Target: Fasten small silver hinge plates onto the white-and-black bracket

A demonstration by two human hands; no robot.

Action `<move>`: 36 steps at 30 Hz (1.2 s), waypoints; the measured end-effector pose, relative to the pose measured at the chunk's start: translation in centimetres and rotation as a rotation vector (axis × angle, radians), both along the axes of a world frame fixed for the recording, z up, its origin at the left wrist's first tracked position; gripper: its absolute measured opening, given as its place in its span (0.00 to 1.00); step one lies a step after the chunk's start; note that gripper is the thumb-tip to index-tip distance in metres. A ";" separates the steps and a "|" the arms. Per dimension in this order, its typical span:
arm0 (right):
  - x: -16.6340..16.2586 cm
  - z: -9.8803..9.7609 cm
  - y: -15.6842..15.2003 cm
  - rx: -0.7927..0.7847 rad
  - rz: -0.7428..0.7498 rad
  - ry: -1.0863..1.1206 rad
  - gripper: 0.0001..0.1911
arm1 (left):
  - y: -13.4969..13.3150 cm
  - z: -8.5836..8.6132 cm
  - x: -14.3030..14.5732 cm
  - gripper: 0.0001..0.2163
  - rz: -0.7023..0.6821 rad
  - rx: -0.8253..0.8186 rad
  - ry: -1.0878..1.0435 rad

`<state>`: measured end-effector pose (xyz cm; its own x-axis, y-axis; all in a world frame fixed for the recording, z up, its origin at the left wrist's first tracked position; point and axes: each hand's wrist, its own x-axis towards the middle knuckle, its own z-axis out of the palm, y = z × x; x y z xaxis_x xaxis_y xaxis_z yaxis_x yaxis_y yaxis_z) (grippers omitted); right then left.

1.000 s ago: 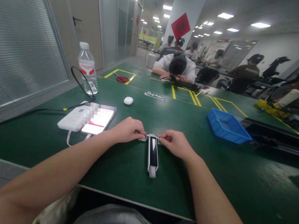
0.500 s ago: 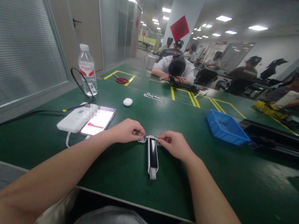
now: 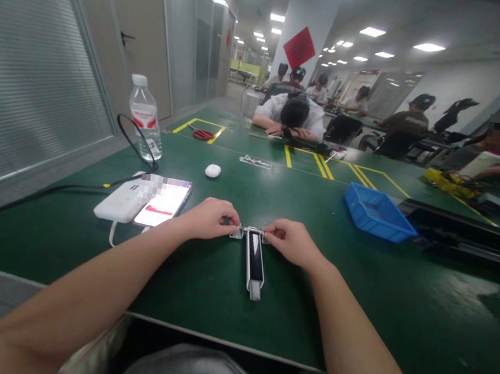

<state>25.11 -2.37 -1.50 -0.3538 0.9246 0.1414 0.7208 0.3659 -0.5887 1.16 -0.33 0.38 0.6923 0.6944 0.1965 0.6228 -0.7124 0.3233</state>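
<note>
A narrow black and silver device (image 3: 254,264) lies lengthwise on the green table (image 3: 211,296), its far end between my two hands. My left hand (image 3: 210,219) is closed in a pinch on a small metal tab at the left of that far end. My right hand (image 3: 291,241) pinches the matching part on the right side. Both fists rest on the table top, and the fingertips hide the small pieces they grip.
A phone with a lit screen (image 3: 164,203) lies on a white power bank (image 3: 120,204) to the left, with a water bottle (image 3: 145,117) and black cable behind. A blue tray (image 3: 378,213) stands at the right. A person slumps on the far table; others sit beyond.
None of the hands or the device has visibly moved; only the camera view has shifted slightly.
</note>
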 end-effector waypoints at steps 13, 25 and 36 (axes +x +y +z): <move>0.0 -0.1 0.0 0.000 -0.003 0.027 0.05 | -0.3 0.0 0.4 0.09 0.030 -0.008 -0.009; 0.0 -0.1 0.1 -0.001 0.000 0.013 0.06 | -0.2 0.1 0.0 0.08 -0.032 -0.008 0.001; 0.0 0.1 -0.1 -0.007 -0.001 0.007 0.06 | -0.1 0.1 0.0 0.07 -0.029 -0.006 -0.021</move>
